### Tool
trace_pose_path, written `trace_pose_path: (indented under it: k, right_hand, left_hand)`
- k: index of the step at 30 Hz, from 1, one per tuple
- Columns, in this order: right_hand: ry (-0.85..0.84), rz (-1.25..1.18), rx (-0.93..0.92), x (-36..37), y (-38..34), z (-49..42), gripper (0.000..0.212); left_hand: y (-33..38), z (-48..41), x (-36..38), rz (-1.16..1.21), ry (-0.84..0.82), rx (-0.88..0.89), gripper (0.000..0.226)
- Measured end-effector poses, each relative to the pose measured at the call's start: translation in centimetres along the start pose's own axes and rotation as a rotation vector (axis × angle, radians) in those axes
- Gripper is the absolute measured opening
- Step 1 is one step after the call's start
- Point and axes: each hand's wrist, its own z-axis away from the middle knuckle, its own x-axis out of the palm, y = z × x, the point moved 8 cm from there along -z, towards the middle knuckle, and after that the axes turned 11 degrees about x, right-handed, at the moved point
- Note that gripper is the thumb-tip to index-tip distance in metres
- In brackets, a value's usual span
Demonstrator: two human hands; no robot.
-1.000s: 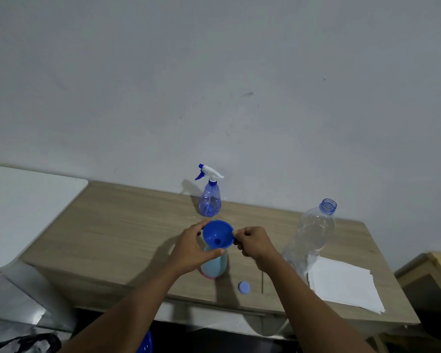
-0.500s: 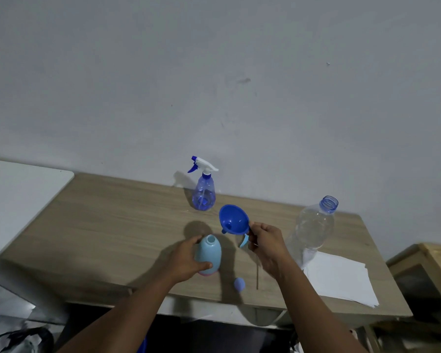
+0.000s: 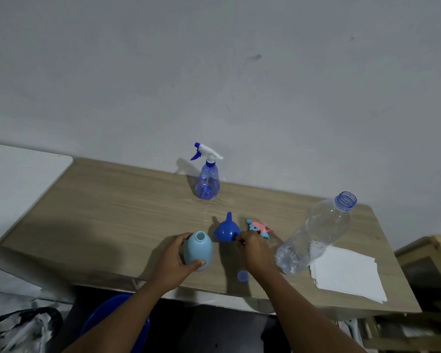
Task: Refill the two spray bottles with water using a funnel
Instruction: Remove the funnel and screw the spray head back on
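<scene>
My left hand [image 3: 175, 263] is wrapped around a light blue spray bottle [image 3: 198, 249] that stands upright on the wooden table [image 3: 107, 212] with its neck open and no sprayer on it. A dark blue funnel [image 3: 227, 229] rests upside down on the table just right of that bottle, spout pointing up. My right hand [image 3: 255, 250] pinches the funnel's rim tab. A pink and blue sprayer head [image 3: 259, 228] lies behind my right hand. A clear blue spray bottle [image 3: 207, 174] with a white sprayer stands at the back. A large clear water bottle [image 3: 316, 233], uncapped, stands to the right.
A small blue cap [image 3: 243, 275] lies near the table's front edge. A stack of white paper [image 3: 346, 273] sits at the right. A white tabletop [image 3: 15, 179] adjoins on the left, a wooden stand [image 3: 428, 263] on the right. A blue basin [image 3: 117, 324] and a black bag [image 3: 23, 329] are below.
My right hand lifted the funnel off the light blue bottle, carried it right and set it upside down on the table. My left hand slid down onto the bottle's body.
</scene>
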Motion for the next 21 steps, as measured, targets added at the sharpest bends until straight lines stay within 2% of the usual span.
trace_pose_path:
  k: [6,13,15,17,19,21]
  right_hand:
    - [-0.031,0.180,0.015,2.2,0.3,0.0,0.022]
    - [-0.089,0.098,0.074,3.5,0.9,-0.1,0.017]
    - [-0.062,-0.066,0.140,2.7,1.5,-0.4,0.013]
    - [0.055,-0.226,0.246,0.7,2.7,-0.9,0.012]
    - [0.140,-0.278,0.371,-0.9,4.2,-1.8,0.025]
    - [0.101,-0.205,0.508,-1.3,5.1,-3.0,0.042]
  left_hand:
    - [-0.3,0.4,0.7,0.124,-0.002,-0.034,0.075]
    - [-0.9,0.3,1.2,0.179,0.000,-0.043,0.078]
    - [-0.8,0.2,1.4,0.197,-0.001,-0.038,0.077]
    - [-0.8,0.2,1.6,0.219,-0.004,-0.036,0.077]
    - [-1.0,0.1,1.9,0.236,-0.010,-0.046,0.077]
    - [-1.1,0.2,2.0,0.245,-0.015,-0.052,0.077]
